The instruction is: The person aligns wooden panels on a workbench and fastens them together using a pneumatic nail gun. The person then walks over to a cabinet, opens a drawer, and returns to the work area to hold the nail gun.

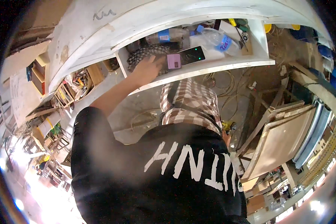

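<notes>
My left hand point(147, 68) reaches into a white open drawer point(209, 67). Its fingers are curled at the left end of a flat black device point(192, 55), which shows two small green lights and carries a pinkish-purple square point(173, 61). Under and beside this hand lies a black-and-white checked cloth point(140, 56). Plastic bottles lie behind the device, one clear with a blue label point(224, 43). On the right, a sliver of skin point(226, 137) shows past my black shirt, perhaps my right hand or forearm; no fingers can be made out. A yellow-and-black thing point(229, 126) is close by it.
A white worktop point(112, 28) curves above the drawer. Inside the drawer's right end are a tape-like round tool point(245, 36) and other small tools. Wooden boards and panels point(283, 138) lean at the right. Loose cable point(227, 82) lies on the floor. Wooden boxes of clutter point(76, 84) stand left.
</notes>
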The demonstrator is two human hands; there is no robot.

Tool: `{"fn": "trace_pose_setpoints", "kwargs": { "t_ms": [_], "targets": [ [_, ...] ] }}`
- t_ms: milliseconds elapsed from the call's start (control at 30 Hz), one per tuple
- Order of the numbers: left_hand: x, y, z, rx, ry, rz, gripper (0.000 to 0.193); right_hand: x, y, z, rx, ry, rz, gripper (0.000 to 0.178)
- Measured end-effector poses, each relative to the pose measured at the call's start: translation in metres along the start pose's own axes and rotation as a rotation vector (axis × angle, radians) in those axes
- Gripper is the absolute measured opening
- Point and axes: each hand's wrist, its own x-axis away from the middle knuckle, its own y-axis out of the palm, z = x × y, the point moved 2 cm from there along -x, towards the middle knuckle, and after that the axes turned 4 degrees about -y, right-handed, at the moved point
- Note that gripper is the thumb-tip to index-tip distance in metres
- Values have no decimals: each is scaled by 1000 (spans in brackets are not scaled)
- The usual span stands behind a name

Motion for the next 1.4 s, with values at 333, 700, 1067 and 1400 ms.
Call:
{"fn": "trace_pose_setpoints", "kwargs": {
  "t_ms": [333,700,1067,1400],
  "targets": [
    [12,-66,65,564,-27,152,35,-34,28,80,-269,-222,222,61],
    [-51,-13,96,628,-98,125,67,-32,105,147,-508,-91,184,45],
    [-134,-80,209,935,-286,365,49,-52,197,266,-971,69,330,51],
    [-269,-86,109,369,-386,739,60,-43,133,358,-1101,110,395,52]
  ]
}}
